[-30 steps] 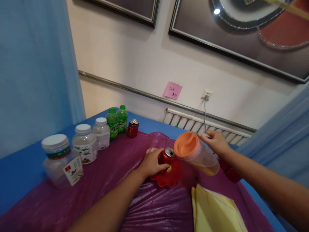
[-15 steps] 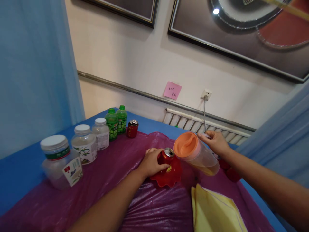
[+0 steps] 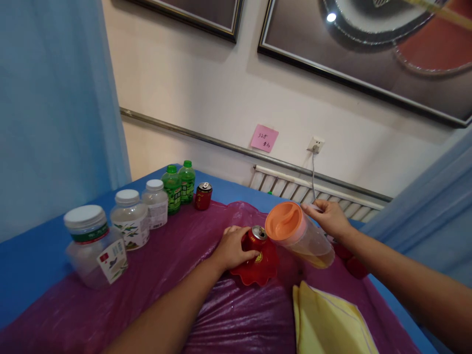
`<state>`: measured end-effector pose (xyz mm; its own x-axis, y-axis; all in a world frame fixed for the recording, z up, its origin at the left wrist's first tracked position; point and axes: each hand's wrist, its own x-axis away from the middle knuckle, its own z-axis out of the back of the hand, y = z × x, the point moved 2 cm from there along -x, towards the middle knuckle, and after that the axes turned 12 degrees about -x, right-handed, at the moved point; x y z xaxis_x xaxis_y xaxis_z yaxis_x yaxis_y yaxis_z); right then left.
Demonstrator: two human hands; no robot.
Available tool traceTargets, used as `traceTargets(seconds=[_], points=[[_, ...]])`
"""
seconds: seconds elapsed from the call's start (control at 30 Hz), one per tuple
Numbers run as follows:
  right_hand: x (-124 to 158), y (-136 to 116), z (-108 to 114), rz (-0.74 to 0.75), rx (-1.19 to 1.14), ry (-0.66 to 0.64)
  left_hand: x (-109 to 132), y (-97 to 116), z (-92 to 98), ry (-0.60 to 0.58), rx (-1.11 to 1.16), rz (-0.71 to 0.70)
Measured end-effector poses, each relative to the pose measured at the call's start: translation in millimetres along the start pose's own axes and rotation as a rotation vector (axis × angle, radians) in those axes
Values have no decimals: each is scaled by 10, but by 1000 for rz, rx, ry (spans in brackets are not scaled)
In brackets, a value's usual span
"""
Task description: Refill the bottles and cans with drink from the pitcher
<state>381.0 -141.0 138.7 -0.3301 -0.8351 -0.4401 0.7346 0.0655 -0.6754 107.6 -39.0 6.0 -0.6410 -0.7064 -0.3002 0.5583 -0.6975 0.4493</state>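
Left hand (image 3: 233, 248): centre of the frame; thumb across the near face, fingers curled around the far side, closed about a red can (image 3: 257, 242). Can upright, tab top uncovered, standing in a red dish (image 3: 265, 273) with a wavy rim.

Right hand (image 3: 330, 217): right of centre; thumb and fingers bent closely around the handle of a pitcher (image 3: 313, 250); the fingertips are partly hidden.

Pitcher: clear, held tilted, its orange lid (image 3: 282, 223) leaning toward the can's top; amber liquid lies low inside. Whether lid and can touch, cannot tell.

Yellow cloth (image 3: 332, 319): folded, lower right.

Purple sheet (image 3: 228, 314): wrinkled plastic, lower middle, beneath dish and cloth, over a blue tablecloth (image 3: 33, 246).

Left side, in a row running back from the viewer: large jar (image 3: 88, 250), white lid, green band; middle jar (image 3: 129, 221), white lid, leaf label; small jar (image 3: 155, 204), white lid; near green bottle (image 3: 171, 191); far green bottle (image 3: 187, 182); dark red can (image 3: 203, 197), upright, beside the bottles.

Wall: pink note (image 3: 264, 137), upper middle; socket (image 3: 316, 144) with plugged cable, right of it; radiator (image 3: 280, 185), below.
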Motion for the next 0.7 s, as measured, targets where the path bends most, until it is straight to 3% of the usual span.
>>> traceTargets(seconds=[0.7], points=[[8, 16, -16, 6, -16, 1, -2, -13, -16, 0, -6, -8]])
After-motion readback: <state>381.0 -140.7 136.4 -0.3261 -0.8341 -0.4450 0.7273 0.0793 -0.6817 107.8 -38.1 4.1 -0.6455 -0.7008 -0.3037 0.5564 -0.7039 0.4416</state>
